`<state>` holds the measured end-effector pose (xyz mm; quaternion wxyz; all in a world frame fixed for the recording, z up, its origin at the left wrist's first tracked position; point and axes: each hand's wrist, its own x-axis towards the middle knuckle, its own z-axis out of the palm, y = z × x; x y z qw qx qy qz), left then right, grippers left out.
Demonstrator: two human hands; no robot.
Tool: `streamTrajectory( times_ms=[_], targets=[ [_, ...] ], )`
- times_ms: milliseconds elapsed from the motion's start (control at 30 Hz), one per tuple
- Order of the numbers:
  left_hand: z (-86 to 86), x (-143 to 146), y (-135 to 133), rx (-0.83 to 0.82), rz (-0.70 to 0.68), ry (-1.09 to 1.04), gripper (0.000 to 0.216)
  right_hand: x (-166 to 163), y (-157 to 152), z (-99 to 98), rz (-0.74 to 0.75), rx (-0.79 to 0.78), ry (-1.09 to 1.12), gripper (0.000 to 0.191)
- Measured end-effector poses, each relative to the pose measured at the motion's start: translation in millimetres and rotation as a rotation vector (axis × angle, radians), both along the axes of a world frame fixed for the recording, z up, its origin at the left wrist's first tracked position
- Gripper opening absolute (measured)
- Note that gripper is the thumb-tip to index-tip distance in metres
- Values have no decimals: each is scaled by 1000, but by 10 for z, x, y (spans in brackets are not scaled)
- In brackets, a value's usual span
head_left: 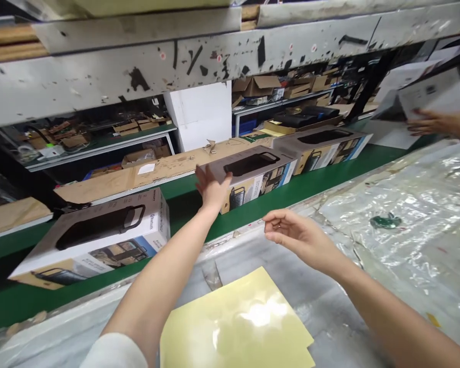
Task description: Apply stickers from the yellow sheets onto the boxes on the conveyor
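Observation:
My left hand (213, 190) reaches out over the green conveyor belt (187, 225), its fingers spread at the near left end of a printed speaker box (258, 176). Whether the fingertips touch the box, I cannot tell. My right hand (301, 237) hovers over the near edge of the belt, fingers loosely curled and thumb apart, with nothing visible in it. Below both hands, glossy yellow sheets (233, 322) with faint round shapes lie on the worktop. Another speaker box (99, 237) sits on the belt left of my left hand.
A third speaker box (325, 145) stands farther right on the belt. At far right a co-worker's hand (433, 122) holds an open white carton (435, 97). A scuffed shelf beam (214, 56) spans overhead. Clear plastic film (417, 225) covers the worktop's right side.

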<state>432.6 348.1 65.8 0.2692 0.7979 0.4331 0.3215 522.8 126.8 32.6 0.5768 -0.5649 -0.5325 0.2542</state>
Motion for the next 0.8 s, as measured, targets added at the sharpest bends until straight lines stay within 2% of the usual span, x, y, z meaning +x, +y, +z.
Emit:
streamTrajectory(
  times_ms=[67, 133, 200, 300, 367, 467, 533, 600, 700, 800],
  targets=[
    [53, 231, -36, 323, -151, 192, 76, 154, -14, -56, -8, -16, -47, 31],
    [53, 431, -96, 494, -324, 364, 82, 348, 7, -97, -35, -24, -96, 33],
    [-14, 590, -135, 528, -398, 498, 83, 549, 69, -112, -71, -14, -149, 35],
    [-173, 648, -96, 562, -431, 585, 69, 799, 220, -93, -122, 32, -222, 33],
    [-240, 534, 0, 592, -458, 589, 60, 905, 332, -70, -140, 72, -271, 29],
    [-226, 240, 181, 608, -516, 582, 60, 961, 494, -49, -115, 122, -363, 21],
    [-190, 69, 257, 616, -519, 564, 55, 939, 613, -48, -54, 144, -421, 15],
    [-189, -27, 270, 625, -464, 542, 49, 892, 760, -48, 11, 174, -477, 11],
    [-275, -48, 225, 658, -348, 503, 42, 836, 1024, -38, 51, 261, -586, 9],
    [-373, -32, 208, 703, -311, 482, 37, 838, 1265, -27, 48, 342, -720, 12]
  ],
)
